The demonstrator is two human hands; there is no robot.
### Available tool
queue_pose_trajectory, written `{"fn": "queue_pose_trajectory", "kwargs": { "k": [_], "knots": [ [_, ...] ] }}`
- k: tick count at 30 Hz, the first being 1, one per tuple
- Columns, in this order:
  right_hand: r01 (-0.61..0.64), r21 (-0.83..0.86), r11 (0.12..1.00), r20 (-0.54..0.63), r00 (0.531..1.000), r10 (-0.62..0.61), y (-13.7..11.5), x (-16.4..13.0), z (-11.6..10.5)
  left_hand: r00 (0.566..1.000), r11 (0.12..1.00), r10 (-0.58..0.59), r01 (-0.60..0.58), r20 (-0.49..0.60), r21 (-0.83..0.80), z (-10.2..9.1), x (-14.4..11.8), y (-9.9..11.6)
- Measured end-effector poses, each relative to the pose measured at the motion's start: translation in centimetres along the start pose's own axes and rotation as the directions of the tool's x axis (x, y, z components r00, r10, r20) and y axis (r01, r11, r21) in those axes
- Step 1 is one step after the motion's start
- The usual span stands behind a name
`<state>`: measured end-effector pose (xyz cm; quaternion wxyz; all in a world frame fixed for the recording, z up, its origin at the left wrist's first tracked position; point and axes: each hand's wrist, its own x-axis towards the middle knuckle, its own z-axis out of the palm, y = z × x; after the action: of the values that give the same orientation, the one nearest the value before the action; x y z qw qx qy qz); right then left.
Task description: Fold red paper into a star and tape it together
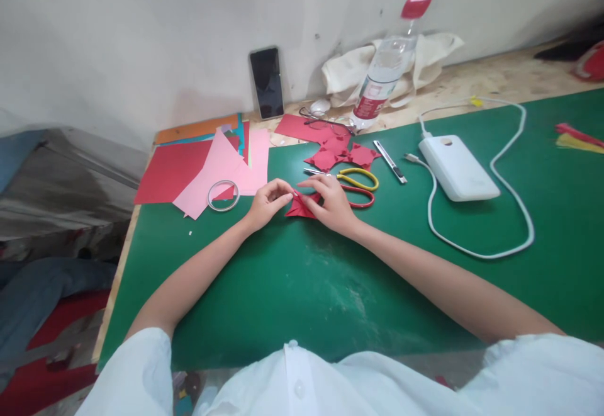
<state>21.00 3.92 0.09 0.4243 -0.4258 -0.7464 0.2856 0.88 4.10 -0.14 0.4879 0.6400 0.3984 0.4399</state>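
A small folded piece of red paper (302, 207) lies on the green mat (283, 290). My left hand (267, 202) pinches its upper left corner with fingertips. My right hand (333, 205) presses on its right side, fingers bent over it. Just behind my right hand lie yellow-handled scissors (361, 179) and red-handled scissors (361, 199). Several folded red paper pieces (342, 151) sit beyond them.
Red and pink paper sheets (207, 167) and a tape roll (223, 195) lie at the left. A utility knife (389, 162), a white power bank (457, 167) with its cable (514, 151), a water bottle (387, 70), a phone (267, 82) against the wall and a cloth bag (429, 57) stand behind.
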Motion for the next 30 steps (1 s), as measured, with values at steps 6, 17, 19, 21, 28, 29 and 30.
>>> {"fn": "queue_pose_trajectory", "kwargs": {
  "k": [6,17,19,21,28,29,30],
  "knots": [
    [0.106,-0.094,0.99,0.002,0.994,-0.107,-0.17,-0.19,-0.12,0.998,0.999,-0.009,0.007,0.059,0.041,0.09,-0.15,0.32],
    [0.136,-0.106,0.985,-0.011,0.99,-0.138,0.37,-0.19,0.33,0.997,0.998,-0.042,0.039,0.065,0.049,0.0,0.06,0.06],
    [0.137,-0.103,0.985,-0.02,0.99,-0.14,0.28,-0.22,0.36,0.996,0.998,-0.049,0.046,0.073,0.039,-0.04,0.12,0.09],
    [0.139,-0.096,0.986,-0.024,0.99,-0.142,0.15,-0.25,0.35,0.995,0.998,-0.052,0.05,0.083,0.027,-0.08,0.15,0.16],
    [0.155,-0.039,0.987,0.04,0.987,-0.154,-0.15,-0.26,-0.01,0.992,0.998,-0.058,0.056,0.11,0.024,0.08,-0.04,0.38],
    [0.157,-0.03,0.987,0.051,0.986,-0.156,-0.19,-0.26,-0.05,0.993,0.998,-0.058,0.055,0.102,0.027,0.08,-0.04,0.32],
    [0.16,-0.021,0.987,0.062,0.985,-0.158,-0.25,-0.26,-0.08,0.995,0.998,-0.056,0.053,0.086,0.031,0.07,0.0,0.22]
  ]
}}
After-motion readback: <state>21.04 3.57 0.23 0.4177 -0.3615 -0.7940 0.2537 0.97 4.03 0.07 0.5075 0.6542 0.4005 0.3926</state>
